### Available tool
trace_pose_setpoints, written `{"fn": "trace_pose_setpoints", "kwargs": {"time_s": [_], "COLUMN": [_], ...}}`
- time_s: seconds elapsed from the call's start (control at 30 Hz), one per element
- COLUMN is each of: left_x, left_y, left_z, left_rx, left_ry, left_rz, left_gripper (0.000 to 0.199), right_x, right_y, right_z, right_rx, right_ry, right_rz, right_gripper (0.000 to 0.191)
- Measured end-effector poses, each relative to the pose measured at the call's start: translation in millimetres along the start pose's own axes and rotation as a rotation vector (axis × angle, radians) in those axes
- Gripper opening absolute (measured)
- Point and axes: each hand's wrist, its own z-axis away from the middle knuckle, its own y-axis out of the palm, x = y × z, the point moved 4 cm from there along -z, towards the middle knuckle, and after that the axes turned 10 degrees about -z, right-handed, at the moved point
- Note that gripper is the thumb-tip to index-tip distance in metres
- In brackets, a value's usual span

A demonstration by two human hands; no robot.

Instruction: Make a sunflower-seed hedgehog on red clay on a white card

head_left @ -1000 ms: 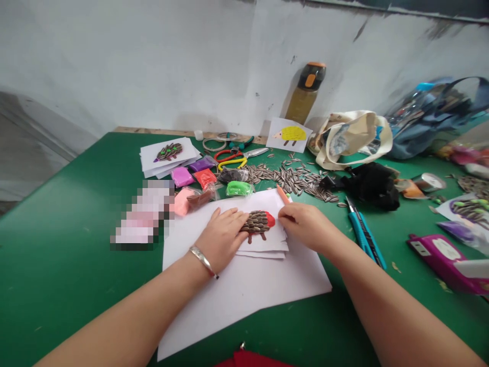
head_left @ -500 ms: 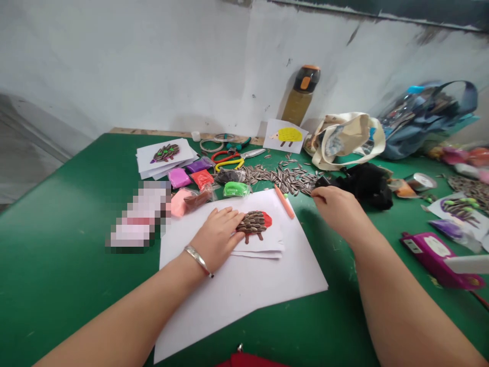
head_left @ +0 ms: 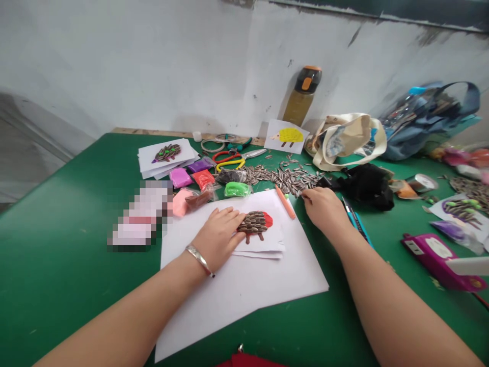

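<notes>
My left hand (head_left: 219,232) lies flat, fingers stretched out, across the left part of a small stack of white cards (head_left: 263,247). Its fingertips touch the left side of a hedgehog picture (head_left: 253,222), whose body is covered with striped sunflower seeds and whose face and belly edge are red. Under the cards is a large white sheet (head_left: 244,295). My right hand (head_left: 324,209) is closed in a pinch just right of the sheet, at the near edge of a loose sunflower seed pile (head_left: 290,178). What sits between its fingertips is too small to make out.
An orange pen (head_left: 284,202) lies on the sheet's upper right. Clay packets (head_left: 237,189), scissors (head_left: 231,162) and finished cards (head_left: 162,157) are behind. A yellow hedgehog card (head_left: 286,136) leans by a bottle (head_left: 303,97). Right: black cloth (head_left: 369,186), blue pens (head_left: 357,221), magenta device (head_left: 439,260).
My right hand has moved a little left and down along the seed pile, uncovering the blue pens beside it. My left hand stays in place on the cards.
</notes>
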Motion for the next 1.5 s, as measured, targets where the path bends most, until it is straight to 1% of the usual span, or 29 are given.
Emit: {"fn": "trace_pose_setpoints", "kwargs": {"time_s": [0.17,0.27,0.33,0.43,0.53,0.63,0.67,0.73,0.77,0.83,0.9,0.97,1.13,1.37,1.5], "left_x": [0,-1,-1,0,0,0,0,0,0,0,1,1,1,-1,-2], "left_y": [-0.1,-0.4,-0.6,-0.3,0.6,0.8,0.9,1.2,1.2,1.6,1.9,2.5,2.6,1.7,0.4], "left_z": [0,0,0,0,0,0,0,0,0,1,2,2,2,1,1], "left_rx": [-0.023,-0.037,-0.044,-0.034,-0.009,-0.006,-0.007,-0.012,-0.020,-0.035,-0.051,-0.055,-0.057,-0.032,-0.042], "left_ry": [0.009,0.017,0.018,0.004,-0.002,0.001,0.002,0.004,0.003,0.005,0.005,0.007,-0.001,-0.002,0.009], "left_rz": [0.002,-0.004,-0.009,-0.012,-0.005,-0.006,-0.007,-0.011,-0.013,-0.018,-0.021,-0.020,-0.023,-0.025,-0.023], "left_gripper": [0.032,0.031,0.031,0.031,0.032,0.033,0.032,0.032,0.033,0.034,0.035,0.034,0.036,0.034,0.032], "right_x": [6,4,4,7,13,25,31,46,54,66,75,78,76,81,82], "right_y": [-1,-1,0,1,-8,-22,-24,-23,-20,-15,-9,-5,-5,-1,2], "right_z": [-1,0,1,2,3,6,8,12,14,18,20,21,18,17,16], "right_rx": [0.030,-0.003,-0.020,-0.014,-0.058,-0.107,-0.094,0.001,0.061,0.138,0.183,0.196,0.149,0.183,0.156], "right_ry": [0.012,0.046,0.051,0.028,0.055,0.123,0.136,0.131,0.111,0.061,0.011,-0.024,-0.055,-0.133,-0.178], "right_rz": [-0.138,-0.213,-0.236,-0.225,-0.288,-0.497,-0.576,-0.728,-0.797,-0.863,-0.853,-0.824,-0.767,-0.688,-0.654], "right_gripper": [0.030,0.027,0.026,0.024,0.024,0.020,0.018,0.016,0.016,0.016,0.018,0.020,0.023,0.025,0.025]}}
